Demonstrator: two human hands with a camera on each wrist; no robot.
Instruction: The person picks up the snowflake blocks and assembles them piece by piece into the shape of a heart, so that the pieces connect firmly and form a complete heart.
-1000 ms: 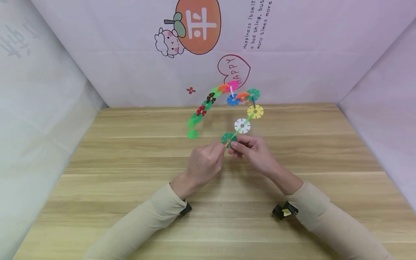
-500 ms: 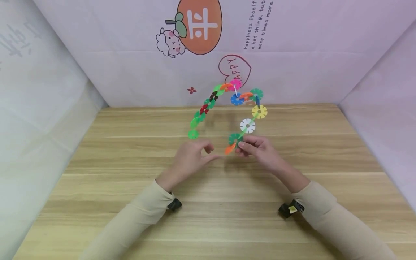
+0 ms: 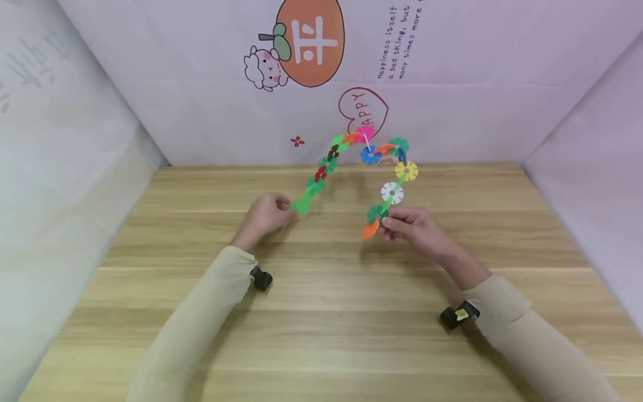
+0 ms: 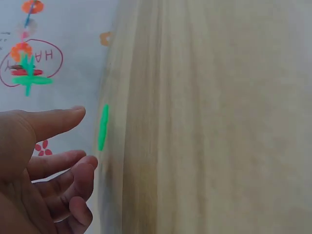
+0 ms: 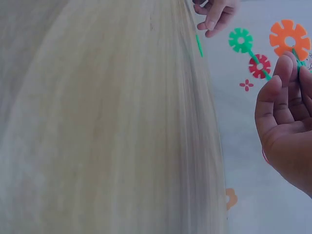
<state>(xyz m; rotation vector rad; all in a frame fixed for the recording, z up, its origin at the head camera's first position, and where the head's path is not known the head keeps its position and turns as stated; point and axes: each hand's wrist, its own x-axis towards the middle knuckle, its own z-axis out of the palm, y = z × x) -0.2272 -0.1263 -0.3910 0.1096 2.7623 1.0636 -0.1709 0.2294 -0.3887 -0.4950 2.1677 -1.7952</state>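
Slotted plastic discs of many colours are joined in a curved chain, with a white disc (image 3: 392,193) and a yellow disc (image 3: 407,171) on its right side. My right hand (image 3: 414,228) pinches the chain's near right end at a dark green disc, beside an orange disc (image 3: 370,229). My left hand (image 3: 267,216) reaches toward the light green disc (image 3: 300,207) at the left end. In the left wrist view, the left thumb and fingers are spread apart, and a light green disc (image 4: 103,127), seen edge-on, lies just beyond the fingertips with a visible gap.
A wood-grain table (image 3: 321,312) lies beneath the chain and both hands. A white printed backdrop (image 3: 477,106) rises behind the table's far edge, with white side walls left and right. The chain's far bend comes close to the backdrop.
My left hand has let go of the orange disc and moved left to the chain's light green end. My right hand has carried its end of the chain slightly right.
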